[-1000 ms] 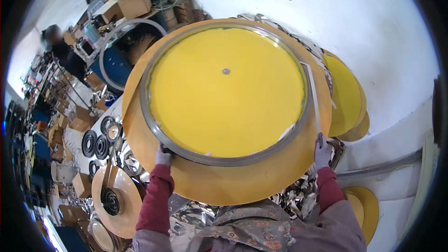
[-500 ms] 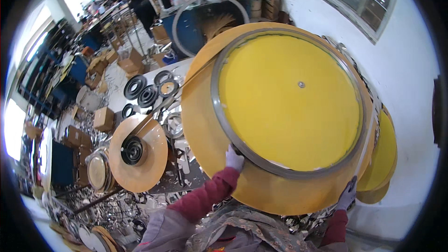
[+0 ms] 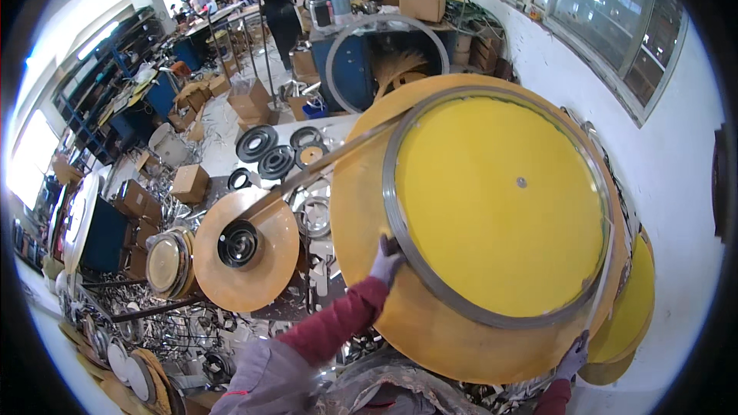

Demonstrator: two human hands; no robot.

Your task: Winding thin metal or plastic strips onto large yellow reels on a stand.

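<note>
A large yellow disc (image 3: 492,207) lies before me, ringed by a wound coil of grey strip (image 3: 438,290) and set on a wider tan disc (image 3: 361,184). My left hand (image 3: 386,261), in a pale glove, touches the coil's near left edge with its fingers extended. At the lower right, my gloved right hand (image 3: 572,356) is closed on a thin pale strip (image 3: 601,280) that runs up to the coil's right side. A flat brownish strip (image 3: 330,160) stretches from the coil's far left to a smaller tan reel (image 3: 207,250) with a black hub (image 3: 238,244).
Black ringed wheels (image 3: 275,161) lie on the table beyond the small reel. Metal scraps (image 3: 184,346) litter the floor. Another yellow disc (image 3: 626,307) stands by the white wall at right. Cardboard boxes (image 3: 190,183) and a person (image 3: 278,15) are farther off.
My view has shifted, so the scene sits lower and farther right. My left hand remains at the coil and my right hand keeps its grip on the pale strip.
</note>
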